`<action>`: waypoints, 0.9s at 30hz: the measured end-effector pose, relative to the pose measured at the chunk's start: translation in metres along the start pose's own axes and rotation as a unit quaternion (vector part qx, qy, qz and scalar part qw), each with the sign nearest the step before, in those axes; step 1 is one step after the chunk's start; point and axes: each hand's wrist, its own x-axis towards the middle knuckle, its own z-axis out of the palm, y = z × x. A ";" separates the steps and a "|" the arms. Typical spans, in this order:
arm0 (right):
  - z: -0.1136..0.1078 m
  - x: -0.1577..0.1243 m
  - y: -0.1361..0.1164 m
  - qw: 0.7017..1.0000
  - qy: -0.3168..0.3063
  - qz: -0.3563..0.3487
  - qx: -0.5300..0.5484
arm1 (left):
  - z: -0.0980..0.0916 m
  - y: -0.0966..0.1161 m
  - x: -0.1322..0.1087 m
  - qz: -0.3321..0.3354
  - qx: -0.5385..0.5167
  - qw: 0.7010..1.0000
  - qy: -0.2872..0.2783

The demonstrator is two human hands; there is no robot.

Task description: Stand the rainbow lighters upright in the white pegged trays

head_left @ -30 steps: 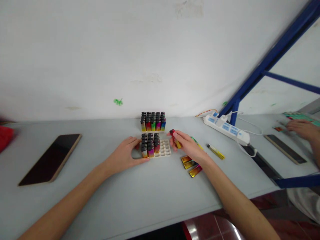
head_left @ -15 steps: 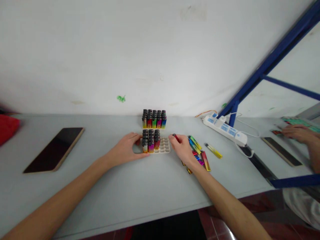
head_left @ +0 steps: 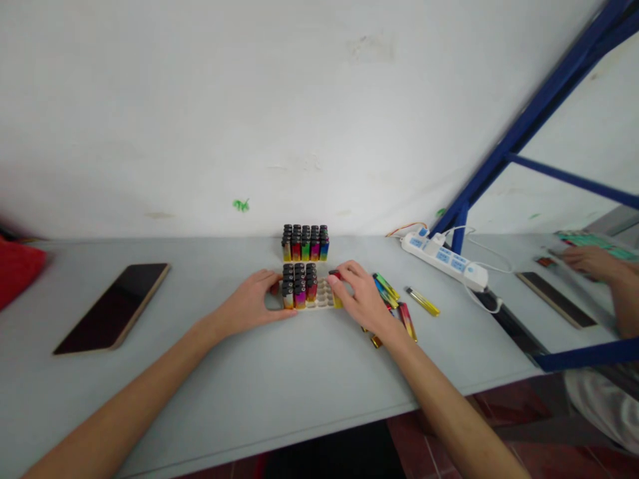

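A white tray (head_left: pixel 322 296) with round-edged slots sits in the middle of the table, with several black-topped lighters (head_left: pixel 299 286) upright in its left part. My left hand (head_left: pixel 249 301) grips the tray's left end, thumb along the front and fingers behind. Between the thumb and fingers of my right hand (head_left: pixel 363 296) is a red-and-yellow lighter (head_left: pixel 338 301), upright at the tray's right end; whether its base is in a slot I cannot tell. Loose colourful lighters (head_left: pixel 407 320) lie right of that hand, partly hidden by it. Behind the tray stands a filled block of lighters (head_left: pixel 305 247).
A dark phone-like slab (head_left: pixel 114 306) lies at left, near a red object (head_left: pixel 18 271). At right are a white power strip (head_left: pixel 444 261) with cables and a blue metal frame (head_left: pixel 492 169). Beyond it, another person's hand (head_left: pixel 594 261) works near a second slab (head_left: pixel 555 299).
My right hand has brought the lighter from beside the tray leftward to its right end, turning it upright. My left hand keeps its hold. The view has shifted slightly.
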 end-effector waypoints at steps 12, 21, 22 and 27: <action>0.008 -0.012 0.000 0.980 -0.148 -0.080 -0.103 | 0.002 0.000 -0.004 0.013 -0.013 1.000 0.002; 0.010 -0.009 -0.004 0.953 -0.152 -0.113 -0.235 | 0.006 -0.002 -0.004 0.007 -0.016 1.000 0.006; 0.007 -0.008 -0.002 0.954 -0.155 -0.116 -0.229 | 0.006 -0.002 -0.004 0.007 -0.017 1.000 0.006; -0.029 -0.002 0.026 0.972 -0.073 -0.049 -0.217 | 0.002 -0.002 -0.004 0.010 -0.020 1.000 -0.003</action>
